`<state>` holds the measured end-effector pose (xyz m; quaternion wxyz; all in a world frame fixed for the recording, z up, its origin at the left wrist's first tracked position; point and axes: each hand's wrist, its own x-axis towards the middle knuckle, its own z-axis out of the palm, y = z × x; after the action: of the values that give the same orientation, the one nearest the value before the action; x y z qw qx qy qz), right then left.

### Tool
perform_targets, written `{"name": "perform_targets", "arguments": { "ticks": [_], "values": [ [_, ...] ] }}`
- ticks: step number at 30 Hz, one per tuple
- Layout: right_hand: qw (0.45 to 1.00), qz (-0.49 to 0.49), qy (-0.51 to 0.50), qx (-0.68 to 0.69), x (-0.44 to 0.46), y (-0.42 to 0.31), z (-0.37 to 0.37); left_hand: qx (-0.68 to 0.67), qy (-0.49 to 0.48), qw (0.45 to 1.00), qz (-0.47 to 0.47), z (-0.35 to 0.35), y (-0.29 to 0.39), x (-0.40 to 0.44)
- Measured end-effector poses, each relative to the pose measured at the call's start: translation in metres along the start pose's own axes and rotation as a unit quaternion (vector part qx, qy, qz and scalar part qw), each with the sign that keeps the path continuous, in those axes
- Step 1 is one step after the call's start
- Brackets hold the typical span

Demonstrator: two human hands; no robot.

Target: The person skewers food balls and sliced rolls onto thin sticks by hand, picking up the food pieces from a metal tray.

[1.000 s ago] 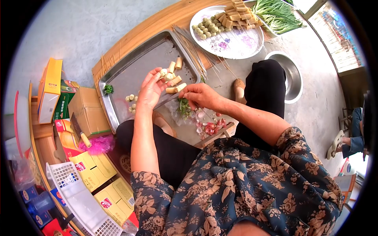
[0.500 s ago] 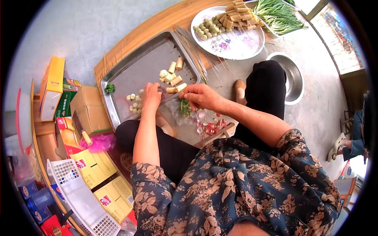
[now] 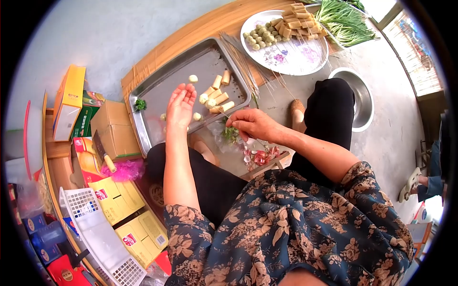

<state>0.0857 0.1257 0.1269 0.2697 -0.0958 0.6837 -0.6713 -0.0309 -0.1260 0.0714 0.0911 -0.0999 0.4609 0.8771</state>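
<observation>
A long brown wooden tabletop (image 3: 191,33) carries a rectangular grey metal tray (image 3: 167,78), with an oval white floral plate (image 3: 291,59) beyond it, bearing tan rolls and greenish balls. A round silver metal basin (image 3: 365,100) stands on the floor beyond the person's knee. Above the tray, the left hand (image 3: 180,107) is spread open, palm up. The right hand (image 3: 255,123), near the tray's corner, has its grip closed on a thin straight skewer (image 3: 225,114) that reaches toward short tan cylindrical rolls (image 3: 221,98) lying clustered in the tray. One round pale ball (image 3: 192,78) sits just beyond the left fingertips.
</observation>
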Motion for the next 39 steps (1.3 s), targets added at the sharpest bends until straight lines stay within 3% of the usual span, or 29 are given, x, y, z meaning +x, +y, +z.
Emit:
{"name": "perform_targets", "arguments": {
  "ticks": [3, 8, 15, 17, 18, 20, 21, 23, 27, 34, 39],
  "values": [
    [1.0, 0.0, 0.006, 0.005, 0.003, -0.003, -0.002, -0.025, 0.011, 1.0, -0.014, -0.004, -0.004, 0.003],
    [0.999, -0.017, 0.047, 0.014, 0.009, -0.006, -0.01, 0.238, 0.093, 0.966, -0.023, -0.004, -0.01, 0.005],
    [0.993, -0.04, 0.096, 0.047, 0.008, -0.021, -0.023, 0.457, 0.06, 0.887, -0.003, 0.007, -0.009, 0.036],
    [0.992, -0.045, 0.108, 0.046, 0.009, -0.021, -0.027, 0.677, 0.025, 0.73, 0.095, 0.016, -0.018, 0.052],
    [0.991, -0.043, 0.112, 0.055, 0.01, -0.022, -0.028, 0.677, 0.022, 0.729, 0.096, 0.015, -0.025, 0.063],
    [0.99, -0.042, 0.119, 0.064, 0.01, -0.02, -0.032, 0.766, 0.034, 0.623, 0.155, 0.009, -0.036, 0.085],
    [0.989, -0.043, 0.123, 0.068, 0.01, -0.017, -0.033, 0.766, 0.031, 0.623, 0.158, 0.01, -0.034, 0.091],
    [0.988, -0.038, 0.13, 0.077, 0.009, -0.016, -0.035, 0.791, 0.08, 0.601, 0.079, 0.011, -0.027, 0.104],
    [0.984, -0.049, 0.145, 0.086, 0.003, -0.021, -0.04, 0.804, 0.085, 0.587, 0.042, -0.004, -0.009, 0.122],
    [0.989, -0.018, 0.129, 0.072, -0.001, -0.037, -0.038, 0.844, 0.047, 0.533, 0.033, -0.038, 0.015, 0.149],
    [0.989, -0.019, 0.122, 0.086, 0.0, -0.039, -0.038, 0.842, 0.117, 0.527, 0.009, -0.048, 0.031, 0.145]
  ]
}}
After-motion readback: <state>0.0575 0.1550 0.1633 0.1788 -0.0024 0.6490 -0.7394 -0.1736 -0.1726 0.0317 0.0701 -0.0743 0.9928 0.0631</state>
